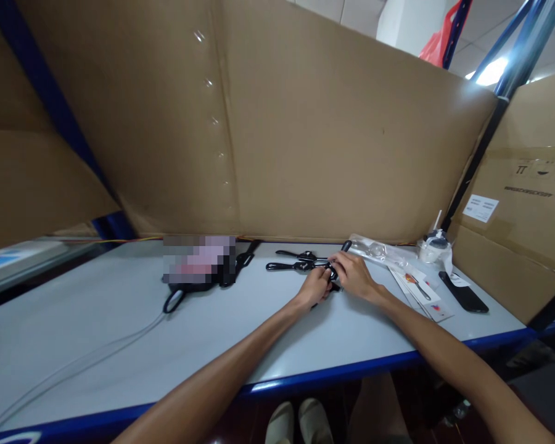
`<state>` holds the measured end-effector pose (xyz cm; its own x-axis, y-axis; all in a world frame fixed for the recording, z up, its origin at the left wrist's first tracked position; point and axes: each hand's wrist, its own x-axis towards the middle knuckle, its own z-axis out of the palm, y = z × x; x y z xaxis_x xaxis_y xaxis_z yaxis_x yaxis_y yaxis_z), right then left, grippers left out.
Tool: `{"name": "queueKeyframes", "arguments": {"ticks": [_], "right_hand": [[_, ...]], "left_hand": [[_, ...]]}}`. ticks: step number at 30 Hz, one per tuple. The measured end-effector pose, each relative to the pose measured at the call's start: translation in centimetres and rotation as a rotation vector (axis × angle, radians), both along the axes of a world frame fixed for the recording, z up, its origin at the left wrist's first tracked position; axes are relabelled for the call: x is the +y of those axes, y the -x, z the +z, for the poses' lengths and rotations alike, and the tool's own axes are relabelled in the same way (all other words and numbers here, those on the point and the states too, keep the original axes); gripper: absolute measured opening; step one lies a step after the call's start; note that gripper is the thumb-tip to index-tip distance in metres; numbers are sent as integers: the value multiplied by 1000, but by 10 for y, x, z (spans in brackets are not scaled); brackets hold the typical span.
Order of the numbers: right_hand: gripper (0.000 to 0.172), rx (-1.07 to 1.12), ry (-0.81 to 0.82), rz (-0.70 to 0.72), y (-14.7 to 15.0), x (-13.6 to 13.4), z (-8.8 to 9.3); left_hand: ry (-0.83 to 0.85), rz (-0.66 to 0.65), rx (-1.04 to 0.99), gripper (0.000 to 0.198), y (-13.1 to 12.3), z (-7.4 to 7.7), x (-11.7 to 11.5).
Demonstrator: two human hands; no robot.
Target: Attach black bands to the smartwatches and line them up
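My left hand (315, 288) and my right hand (354, 275) are close together over the table, both closed on a black spokeshave (346, 246). One handle of it sticks up past my right fingers, while its middle is largely covered by my hands. Two more black spokeshaves lie side by side just left of my hands, a nearer one (280, 267) and a farther one (287, 253). Whether I hold any small part at the tool's middle cannot be made out.
Right of my hands lie a clear plastic bag (382, 250), printed cards (419, 287), a black phone (465, 293) and a white cup (432, 250). Leftward are a black tool (244, 262) and a pixelated device (203, 262) with a cable (120, 339). Cardboard (305, 135) walls the back.
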<state>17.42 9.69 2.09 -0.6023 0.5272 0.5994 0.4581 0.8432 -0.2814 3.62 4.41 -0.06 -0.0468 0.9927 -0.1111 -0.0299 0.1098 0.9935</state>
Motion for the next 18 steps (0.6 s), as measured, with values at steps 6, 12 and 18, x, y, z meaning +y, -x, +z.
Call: {"name": "queueKeyframes", "arguments": {"ticks": [6,12,18], "right_hand": [[24,-13,-9,5,2,2,-3],[24,-23,-10,10,1,3,-4],[27,-82,-15,3,2,0,-1]], "left_hand": [[8,0,-4,22,0,-1,2],[8,-3,-27,25,1,-2,3],[16,-8,8,24,0,0,2]]}}
